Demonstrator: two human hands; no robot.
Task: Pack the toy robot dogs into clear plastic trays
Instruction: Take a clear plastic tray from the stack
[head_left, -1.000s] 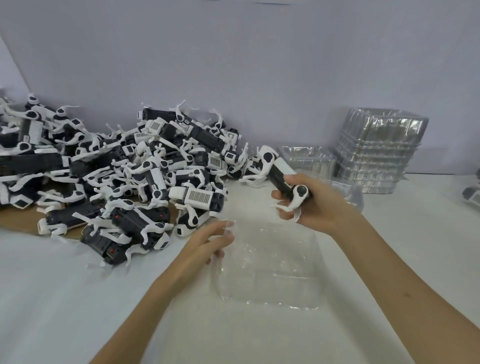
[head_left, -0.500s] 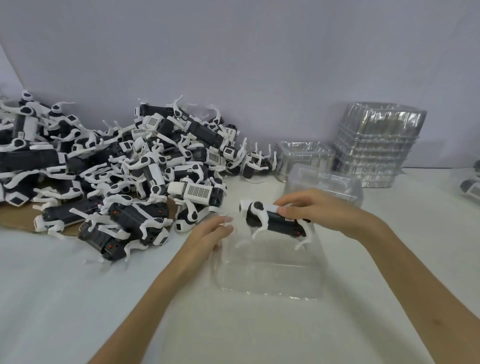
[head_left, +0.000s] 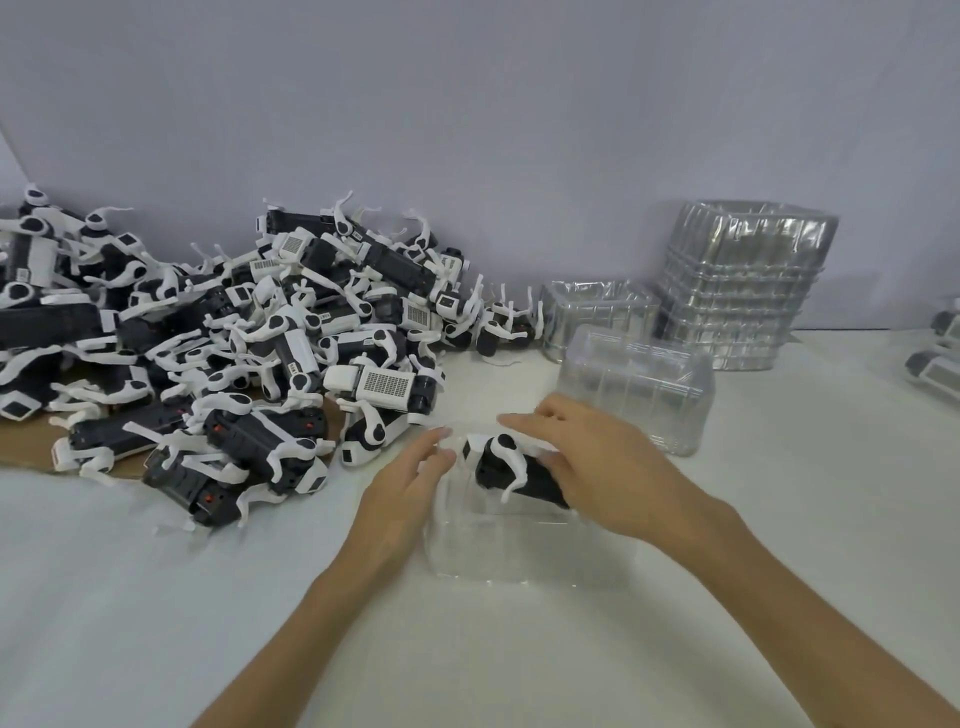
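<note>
While the right hand (head_left: 589, 462) grasps the black-and-white plastic toy robot dog (head_left: 498, 462) from above, fingers curled over its back, the dog sits in the far end of the clear rectangular plastic tray (head_left: 524, 561). The left hand (head_left: 405, 488), fingers loose, touches the tray's far-left corner. A heap of toy dogs (head_left: 234, 353) lies to the left, and stacked clear trays (head_left: 737, 291) stand at the far right.
</note>
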